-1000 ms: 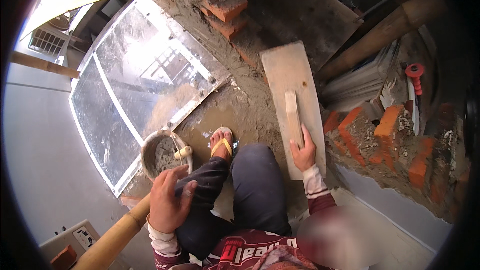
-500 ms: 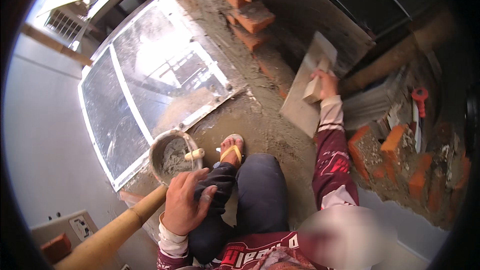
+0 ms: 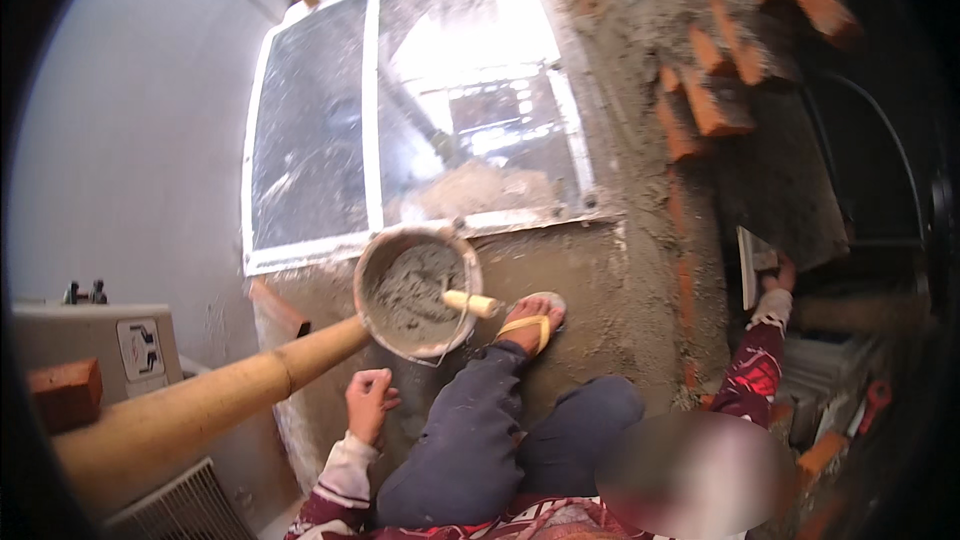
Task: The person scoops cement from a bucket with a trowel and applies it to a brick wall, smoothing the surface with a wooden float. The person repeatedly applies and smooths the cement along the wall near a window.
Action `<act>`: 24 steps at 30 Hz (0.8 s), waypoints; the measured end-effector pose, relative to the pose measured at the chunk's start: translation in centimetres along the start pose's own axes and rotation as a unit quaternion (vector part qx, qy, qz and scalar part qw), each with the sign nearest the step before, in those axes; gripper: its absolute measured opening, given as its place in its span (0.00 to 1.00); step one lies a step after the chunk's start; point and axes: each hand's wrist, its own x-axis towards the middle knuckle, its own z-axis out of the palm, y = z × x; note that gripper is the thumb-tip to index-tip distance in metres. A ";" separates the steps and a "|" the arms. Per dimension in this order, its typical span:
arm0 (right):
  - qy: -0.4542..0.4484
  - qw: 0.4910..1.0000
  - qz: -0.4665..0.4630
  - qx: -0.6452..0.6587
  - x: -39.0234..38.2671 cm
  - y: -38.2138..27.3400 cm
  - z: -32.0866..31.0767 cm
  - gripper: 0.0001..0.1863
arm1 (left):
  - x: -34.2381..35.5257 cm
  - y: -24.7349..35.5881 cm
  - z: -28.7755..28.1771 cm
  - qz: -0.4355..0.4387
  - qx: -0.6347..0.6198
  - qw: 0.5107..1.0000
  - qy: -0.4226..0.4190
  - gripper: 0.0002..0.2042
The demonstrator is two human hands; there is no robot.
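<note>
My right hand (image 3: 779,273) is stretched out to the far right, closed around the handle of a plastering float (image 3: 747,268). The float is seen nearly edge-on beside the brick edge. My left hand (image 3: 369,404) hangs with curled fingers near the bamboo pole, and nothing shows in it. In front of that hand stands a round bucket (image 3: 364,292) with grey mortar (image 3: 415,280) inside. A trowel's pale wooden handle (image 3: 472,304) sticks out over the bucket's right rim; its blade is hidden.
A white-framed glass panel (image 3: 373,120) lies beyond the bucket. Rough orange bricks (image 3: 718,105) jut out at upper right. A thick bamboo pole (image 3: 230,385) crosses at left, with a loose brick (image 3: 65,392) on it. A red-handled tool (image 3: 876,398) is at lower right.
My view has swung rightward. My right hand has carried the float farther right, and the float has turned from face-on to nearly edge-on. My left hand's spread fingers have curled.
</note>
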 end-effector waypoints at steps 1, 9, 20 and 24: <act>-0.011 0.991 -0.057 -0.120 -0.1 -1.9 -0.5 0.31 | 0.6 -1.2 0.0 -0.056 -0.005 0.998 0.017 0.17; 0.066 0.958 -0.255 0.110 -14.0 -35.7 15.2 0.19 | 6.9 -3.0 2.1 -0.065 -0.198 0.977 -0.040 0.32; -0.613 0.700 -0.345 -0.124 -31.0 -52.3 24.8 0.15 | 5.6 -1.4 2.6 0.544 0.483 0.686 -0.005 0.19; -0.454 0.810 -0.368 0.057 -31.7 -52.8 25.5 0.13 | 12.9 1.8 2.9 0.474 0.187 0.840 0.185 0.15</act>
